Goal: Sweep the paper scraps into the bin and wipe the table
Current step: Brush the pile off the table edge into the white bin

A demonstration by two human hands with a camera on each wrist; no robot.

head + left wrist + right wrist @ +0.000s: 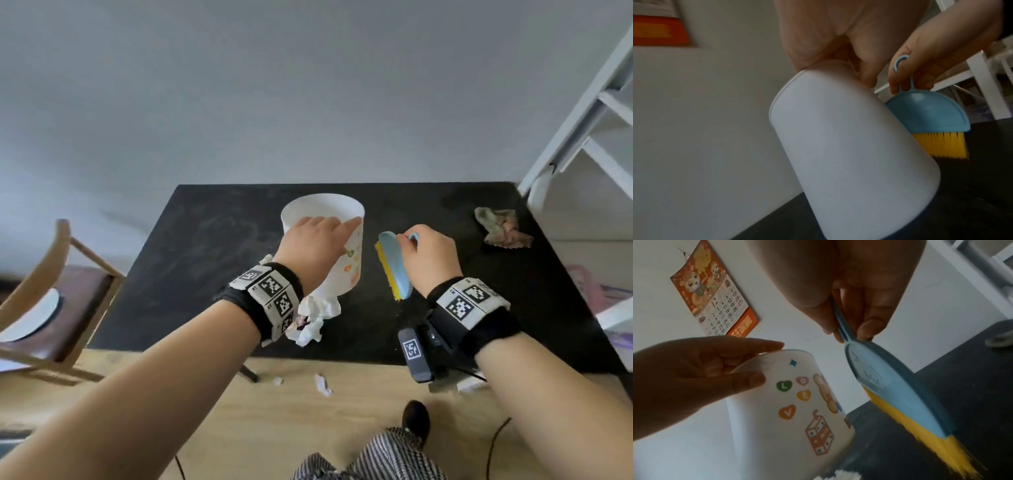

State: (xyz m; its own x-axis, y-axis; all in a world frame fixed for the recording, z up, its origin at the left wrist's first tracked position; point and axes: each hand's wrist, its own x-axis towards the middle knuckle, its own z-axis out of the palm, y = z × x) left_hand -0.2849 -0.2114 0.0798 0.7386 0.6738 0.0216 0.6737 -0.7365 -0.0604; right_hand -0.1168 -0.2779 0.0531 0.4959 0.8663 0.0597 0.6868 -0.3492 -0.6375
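A white bin (347,274) with colourful stickers stands tilted on the black table (212,246). My left hand (325,236) grips its rim, thumb on the outside wall and fingers over the edge, as the right wrist view shows at the bin (797,410). Crumpled white paper scraps (318,315) lie against the bin's base near the table's front edge. To the right of the bin, my right hand (428,253) pinches the handle of a blue brush (394,267); its yellow bristles (941,146) point down at the table.
A crumpled cloth (501,231) lies at the table's back right. A few paper scraps (322,383) are on the wooden floor below the front edge. A wooden chair (58,301) stands left of the table. A white shelf frame (589,120) stands to the right.
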